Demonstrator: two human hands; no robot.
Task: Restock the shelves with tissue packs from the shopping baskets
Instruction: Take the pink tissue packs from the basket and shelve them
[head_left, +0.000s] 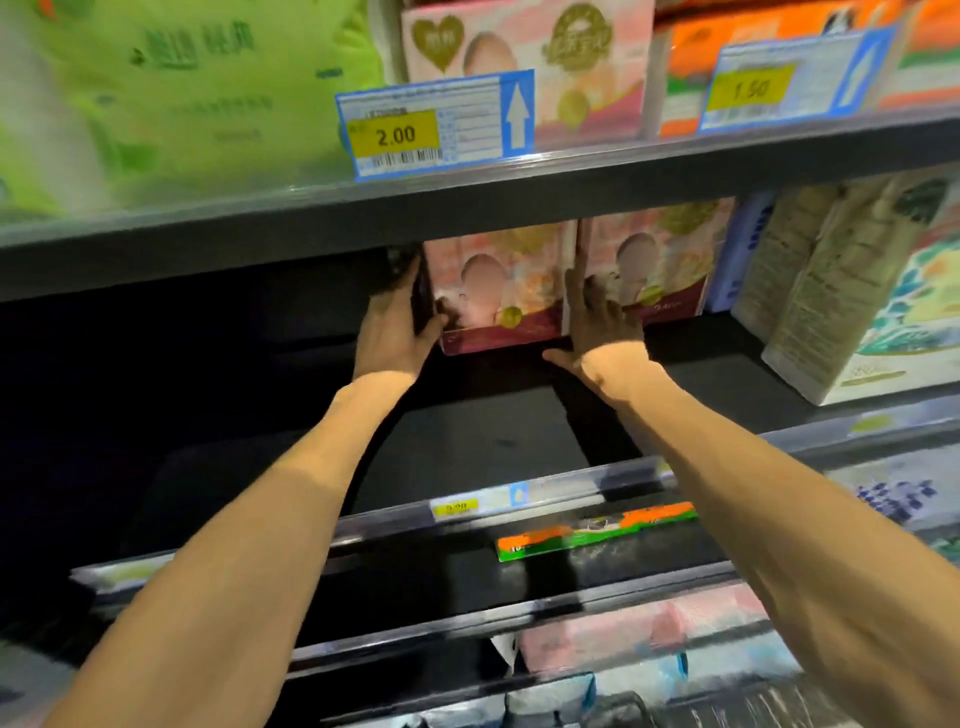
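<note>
The pink tissue pack (501, 291) stands upright deep on the middle shelf (467, 447), just beside and apparently touching a matching pack (654, 265) on its right. Your left hand (397, 327) grips the pack's left edge, thumb on the front face and fingers along the side. Your right hand (597, 322) lies flat against its right edge, fingers straight, at the seam between the two packs. The step in hand appears to be seating this pack in its row. Next, square the front face with its neighbour, then release both hands. The shelf space to the left is dark and apparently vacant, so further packs likely belong there.
</note>
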